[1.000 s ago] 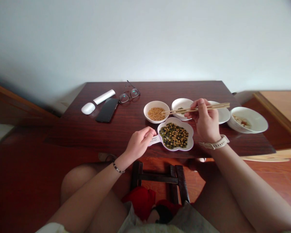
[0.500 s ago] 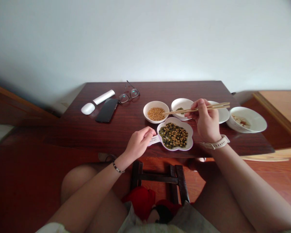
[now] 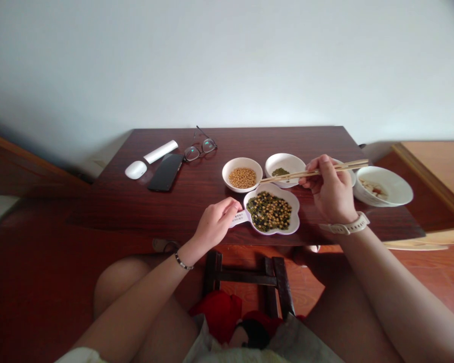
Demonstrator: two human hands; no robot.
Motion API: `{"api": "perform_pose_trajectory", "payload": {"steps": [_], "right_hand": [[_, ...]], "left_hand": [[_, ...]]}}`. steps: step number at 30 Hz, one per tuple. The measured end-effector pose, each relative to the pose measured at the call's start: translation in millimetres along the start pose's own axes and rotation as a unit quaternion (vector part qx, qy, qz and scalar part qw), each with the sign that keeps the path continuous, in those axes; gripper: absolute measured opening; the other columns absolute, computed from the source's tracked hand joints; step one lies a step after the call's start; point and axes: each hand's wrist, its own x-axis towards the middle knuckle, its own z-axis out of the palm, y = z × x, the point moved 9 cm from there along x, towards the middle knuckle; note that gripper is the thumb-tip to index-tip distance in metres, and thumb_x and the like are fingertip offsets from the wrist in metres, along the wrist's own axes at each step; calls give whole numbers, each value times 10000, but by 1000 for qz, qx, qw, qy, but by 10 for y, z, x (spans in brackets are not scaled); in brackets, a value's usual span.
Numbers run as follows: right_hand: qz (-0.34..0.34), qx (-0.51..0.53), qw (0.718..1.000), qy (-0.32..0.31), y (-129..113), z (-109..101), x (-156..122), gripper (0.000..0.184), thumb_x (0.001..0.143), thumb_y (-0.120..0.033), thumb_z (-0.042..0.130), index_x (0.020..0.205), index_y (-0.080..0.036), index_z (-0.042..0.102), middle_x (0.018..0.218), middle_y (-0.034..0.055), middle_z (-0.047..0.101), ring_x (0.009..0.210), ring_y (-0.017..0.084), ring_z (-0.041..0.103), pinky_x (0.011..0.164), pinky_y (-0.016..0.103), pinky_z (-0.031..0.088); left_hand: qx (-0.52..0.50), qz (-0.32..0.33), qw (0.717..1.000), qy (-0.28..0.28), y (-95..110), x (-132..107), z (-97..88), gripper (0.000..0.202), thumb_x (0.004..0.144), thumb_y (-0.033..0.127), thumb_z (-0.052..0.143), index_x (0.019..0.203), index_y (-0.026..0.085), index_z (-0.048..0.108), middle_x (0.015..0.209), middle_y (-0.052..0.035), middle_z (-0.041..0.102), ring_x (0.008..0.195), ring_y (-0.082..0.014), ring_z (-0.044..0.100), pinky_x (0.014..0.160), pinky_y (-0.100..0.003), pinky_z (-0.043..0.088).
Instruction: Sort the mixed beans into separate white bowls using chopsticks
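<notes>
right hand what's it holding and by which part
The right hand holds wooden chopsticks in its fingers, gripped along the upper half, nearer the back ends than the tips.

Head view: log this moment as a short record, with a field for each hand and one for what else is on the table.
Left hand: resting on the labelled handle of a flower-shaped dish of mixed beans
Right hand: holding wooden chopsticks
Chopstick tips: at the rim of a soybean bowl
Nearby: white bowl with green beans
Also on table: glasses, phone, computer mouse
</notes>
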Motion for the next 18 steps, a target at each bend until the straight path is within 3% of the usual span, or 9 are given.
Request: {"api": "perform_pose_trajectory", "payload": {"steps": [8,18], "right_hand": [[38,-66,995,-62,29,62,-104,505,1000,-714,778,846,-234,737,680,22,725,588,146,697,508,220,576],[36,-89,991,-97,62,148,-173,510,971,-726,798,868,-226,791,676,36,736,560,169,692,479,258,549]], "left_hand": [[-6,-11,1000,-2,-19,-4,8,409,1174,473,517,1015,202,779,1017,-55,849,870,-198,762,785,-269,534],[-2,-9,1000,-2,-18,-3,10,423,1178,485,514,1015,196,776,992,-49,844,855,-194,750,768,-270,504]]}}
